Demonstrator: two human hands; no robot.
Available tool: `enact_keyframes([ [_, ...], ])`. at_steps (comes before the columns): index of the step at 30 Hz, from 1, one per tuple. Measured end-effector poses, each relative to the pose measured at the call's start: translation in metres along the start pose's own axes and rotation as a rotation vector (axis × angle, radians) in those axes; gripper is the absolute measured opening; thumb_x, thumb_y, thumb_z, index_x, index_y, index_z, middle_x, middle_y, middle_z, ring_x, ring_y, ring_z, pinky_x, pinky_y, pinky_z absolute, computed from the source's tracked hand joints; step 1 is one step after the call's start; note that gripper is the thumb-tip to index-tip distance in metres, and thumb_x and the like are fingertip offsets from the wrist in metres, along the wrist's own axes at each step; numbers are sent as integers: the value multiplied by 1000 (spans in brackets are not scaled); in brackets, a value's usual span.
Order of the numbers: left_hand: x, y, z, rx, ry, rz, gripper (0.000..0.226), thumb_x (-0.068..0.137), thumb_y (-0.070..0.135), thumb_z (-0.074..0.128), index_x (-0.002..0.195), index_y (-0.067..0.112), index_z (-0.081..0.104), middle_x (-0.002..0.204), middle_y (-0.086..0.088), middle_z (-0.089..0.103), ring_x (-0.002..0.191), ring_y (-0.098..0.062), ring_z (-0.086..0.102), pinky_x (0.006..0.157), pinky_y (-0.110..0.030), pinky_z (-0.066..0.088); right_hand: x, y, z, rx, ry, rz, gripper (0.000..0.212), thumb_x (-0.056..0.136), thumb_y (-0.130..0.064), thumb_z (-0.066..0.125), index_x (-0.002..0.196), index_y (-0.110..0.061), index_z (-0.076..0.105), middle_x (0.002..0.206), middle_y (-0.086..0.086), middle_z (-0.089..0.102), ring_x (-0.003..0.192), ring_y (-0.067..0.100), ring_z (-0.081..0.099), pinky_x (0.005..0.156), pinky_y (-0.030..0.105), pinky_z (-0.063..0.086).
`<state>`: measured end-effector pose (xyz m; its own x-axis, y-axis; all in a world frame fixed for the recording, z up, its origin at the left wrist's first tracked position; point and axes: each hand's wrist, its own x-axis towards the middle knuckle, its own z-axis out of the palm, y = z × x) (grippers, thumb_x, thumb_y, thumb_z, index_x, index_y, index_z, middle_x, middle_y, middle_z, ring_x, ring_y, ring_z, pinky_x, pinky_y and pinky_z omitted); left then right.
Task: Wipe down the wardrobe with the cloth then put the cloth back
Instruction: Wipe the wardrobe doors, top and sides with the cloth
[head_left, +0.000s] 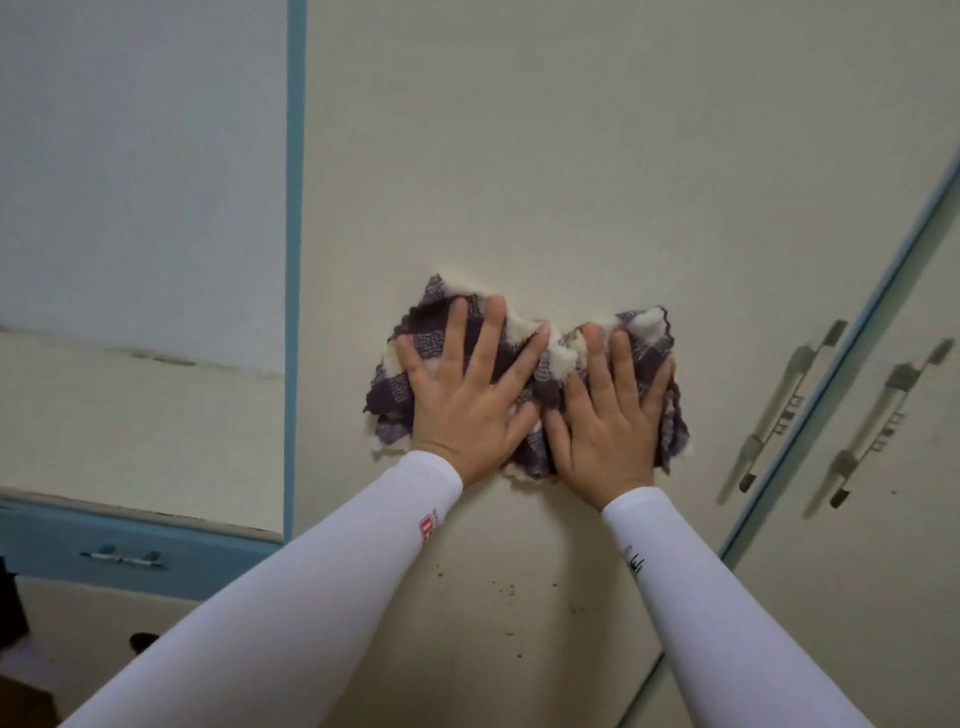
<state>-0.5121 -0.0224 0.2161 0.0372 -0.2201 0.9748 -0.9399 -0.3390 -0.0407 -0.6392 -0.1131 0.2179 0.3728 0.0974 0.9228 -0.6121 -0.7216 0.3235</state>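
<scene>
Checked cloth under both flat hands, mid-panel — wardrobe edges well apart

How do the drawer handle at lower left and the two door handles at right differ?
The drawer handle lies roughly level on a blue drawer front; the door handles run lengthwise up cream doors. The drawer handle is one and looks smaller; the door handles are a pair flanking a blue strip. All are metal bar pulls, untouched.
</scene>
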Motion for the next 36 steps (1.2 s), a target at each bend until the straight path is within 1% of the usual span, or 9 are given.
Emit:
enact_keyframes([
  [4,-29,18,19,53,-1,168,64,84,57,40,142,40,22,156,-3,-13,143,-29,-10,100,-69,-1,-52,12,1,-64,-62,37,48,97,-41,22,131,-11,38,158,-3,-8,145,21,-4,111,56,-4],
  [10,-79,52,32,78,-74,288,65,80,65,38,139,43,24,157,-5,-11,143,-31,-8,99,-68,2,-133,20,-2,-124,-238,127,54,97,-47,12,129,-11,38,157,-1,-11,144,22,-8,109,56,-7],
  [14,-112,69,37,52,-169,339,64,77,65,38,136,44,25,156,-7,-10,138,-28,7,95,-66,12,-179,23,-11,-140,-423,166,58,97,-51,5,127,-14,38,157,1,-14,144,24,-12,109,55,-8],
  [18,-150,77,37,32,-270,427,78,70,65,58,136,43,23,155,-5,-7,133,-25,8,94,-66,15,-216,24,-32,-133,-566,122,46,96,-46,18,119,-15,42,146,12,23,134,36,20,100,62,15],
  [21,-162,81,30,23,-329,393,75,72,65,55,137,43,25,156,-5,-11,134,-26,9,95,-68,14,-223,26,-45,-109,-625,99,47,86,-42,33,122,-13,42,142,12,28,127,36,29,99,59,19],
  [24,-153,87,22,-23,-362,344,62,80,61,37,138,41,27,154,-2,5,137,-26,8,98,-68,10,-211,26,-50,-68,-621,176,53,97,-46,17,132,-11,37,146,12,26,133,34,24,108,50,8],
  [28,-98,106,14,-111,-288,154,57,87,58,33,139,36,28,154,1,11,144,-23,-7,102,-66,0,-146,30,-42,-9,-427,406,64,83,-36,36,138,-3,29,145,26,32,134,36,15,108,52,9],
  [31,-67,107,12,-95,-279,129,56,89,55,32,141,35,24,151,1,16,143,-23,-9,102,-68,3,-113,45,-37,40,-331,404,68,81,-36,37,141,-4,27,147,27,27,136,37,11,106,59,10],
  [36,-124,84,16,-17,-364,62,66,87,59,28,145,44,1,155,0,-18,142,-31,-13,92,-76,10,-163,44,-32,28,-415,263,62,95,-53,12,149,-27,-5,156,2,-19,143,24,-15,110,49,-6],
])
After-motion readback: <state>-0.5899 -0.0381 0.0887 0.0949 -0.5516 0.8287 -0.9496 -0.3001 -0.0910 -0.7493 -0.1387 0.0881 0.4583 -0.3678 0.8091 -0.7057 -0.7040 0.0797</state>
